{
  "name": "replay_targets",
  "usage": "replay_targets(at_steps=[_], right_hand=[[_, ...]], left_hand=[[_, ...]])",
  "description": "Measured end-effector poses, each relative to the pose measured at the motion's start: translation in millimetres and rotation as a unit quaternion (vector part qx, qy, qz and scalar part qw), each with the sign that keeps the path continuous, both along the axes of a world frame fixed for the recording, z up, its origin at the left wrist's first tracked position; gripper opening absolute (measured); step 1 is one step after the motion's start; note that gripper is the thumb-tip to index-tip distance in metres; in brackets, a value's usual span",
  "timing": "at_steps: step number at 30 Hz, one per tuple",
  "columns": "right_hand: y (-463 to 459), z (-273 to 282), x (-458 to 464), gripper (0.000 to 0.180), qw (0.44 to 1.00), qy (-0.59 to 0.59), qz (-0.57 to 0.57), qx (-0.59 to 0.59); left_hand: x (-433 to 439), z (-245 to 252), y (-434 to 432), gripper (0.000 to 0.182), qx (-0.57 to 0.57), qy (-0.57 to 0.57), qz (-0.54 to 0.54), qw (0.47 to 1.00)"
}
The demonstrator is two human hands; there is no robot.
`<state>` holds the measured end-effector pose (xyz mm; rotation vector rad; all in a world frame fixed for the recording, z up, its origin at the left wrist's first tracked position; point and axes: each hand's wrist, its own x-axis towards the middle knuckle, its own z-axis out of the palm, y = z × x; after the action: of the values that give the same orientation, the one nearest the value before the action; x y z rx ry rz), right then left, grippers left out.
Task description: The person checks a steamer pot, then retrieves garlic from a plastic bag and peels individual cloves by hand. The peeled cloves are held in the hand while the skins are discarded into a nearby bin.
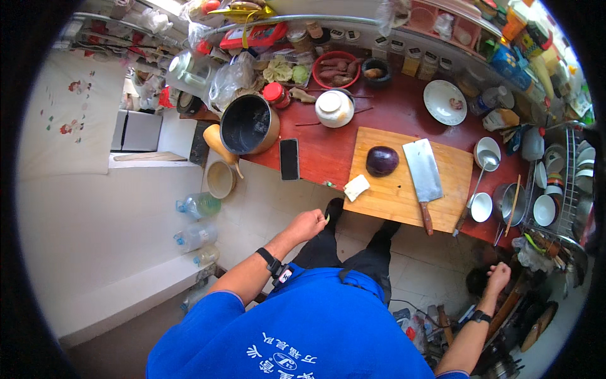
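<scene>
My left hand (310,225) is in front of the table's front edge, above my legs. Its fingers pinch a small green scrap (327,219). Out to the lower right, my right hand (499,278) hangs with curled fingers below the table's right end; whether anything is in it I cannot tell. On the wooden cutting board (393,203) sits a round dark purple eggplant (382,161). A cleaver (424,170) lies to its right, handle towards me. A folded white cloth or paper (356,187) rests at the board's left edge.
Left of the board are a black phone (289,159), a deep pot (250,124) and a butternut squash (221,144). White bowls (481,207), a ladle (487,158) and a metal pot (510,203) stand right. Behind are a plate (445,102) and a red basin (336,54) of sweet potatoes.
</scene>
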<state>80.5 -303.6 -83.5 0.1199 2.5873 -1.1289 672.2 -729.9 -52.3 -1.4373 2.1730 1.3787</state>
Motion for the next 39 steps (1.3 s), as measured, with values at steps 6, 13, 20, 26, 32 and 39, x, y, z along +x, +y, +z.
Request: replay_targets(at_steps=[6, 13, 20, 26, 32, 39], right_hand=[[-68.7, 1.3, 221.4, 0.012, 0.989, -0.124, 0.085, 0.001], [-237.6, 96.6, 422.3, 0.031, 0.891, -0.325, 0.311, -0.060], [-300.2, 121.6, 480.8, 0.014, 0.856, -0.374, 0.311, -0.171], [-258.0, 100.6, 500.7, 0.010, 0.795, -0.440, 0.173, -0.380], [-193.9, 106.5, 534.2, 0.014, 0.811, -0.389, 0.099, -0.424], [-155.1, 119.7, 572.5, 0.011, 0.856, -0.355, 0.076, -0.367]], left_hand=[[0.2, 20.4, -55.1, 0.025, -0.029, 0.149, -0.021, 0.988], [0.9, 72.6, -53.1, 0.021, -0.022, 0.221, -0.152, 0.963], [27.5, 73.1, -19.9, 0.020, 0.038, 0.259, -0.177, 0.949], [47.6, 58.5, 10.8, 0.020, 0.227, 0.219, -0.123, 0.941], [59.5, 64.9, 70.8, 0.023, 0.124, 0.213, -0.238, 0.940], [77.8, 77.3, 97.1, 0.016, 0.115, 0.253, -0.335, 0.900]])
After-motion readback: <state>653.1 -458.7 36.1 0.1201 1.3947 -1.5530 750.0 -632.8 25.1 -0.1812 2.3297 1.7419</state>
